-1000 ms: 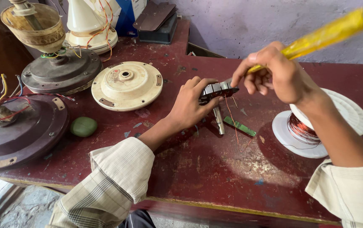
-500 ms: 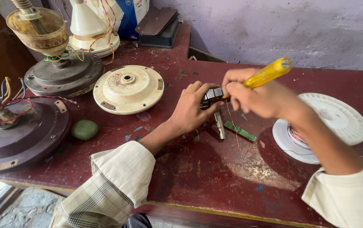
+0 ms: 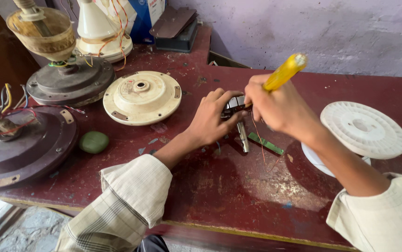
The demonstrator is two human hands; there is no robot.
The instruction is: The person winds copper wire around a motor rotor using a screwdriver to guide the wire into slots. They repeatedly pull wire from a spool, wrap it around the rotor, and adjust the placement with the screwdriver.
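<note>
Figure: bench work on a small metal part, seen from the head camera. The left hand (image 3: 212, 116) is curled around a small dark metal piece (image 3: 232, 105) at mid-table, fingers bent and thumb pressed against its near side, holding it down on the dark red table (image 3: 219, 186). The right hand (image 3: 275, 105) is closed in a fist round the yellow handle of a screwdriver (image 3: 285, 71); the tip is hidden behind the knuckles, so whether it meets the piece cannot be told. Compared with the frames a second and half a second ago, the handle has swung from a low slant pointing far right to a steeper, more upright stance, and the right hand has drawn in over the piece until the two hands nearly touch — the tool now seems to bear down on the part rather than approach it from the side, which suggests the working stroke has begun. The left hand has kept its place and its hold throughout. A thin copper wire (image 3: 258, 135) hangs from under the right hand toward the near side. Just near of the hands lie a short metal rod (image 3: 243, 137) and a green strip (image 3: 266, 143). To the right stands a white spool (image 3: 364, 128); to the left, a cream motor cover (image 3: 142, 96), a green oval lump (image 3: 94, 142) and dark fan housings (image 3: 28, 149) with loose coloured wires.
</note>
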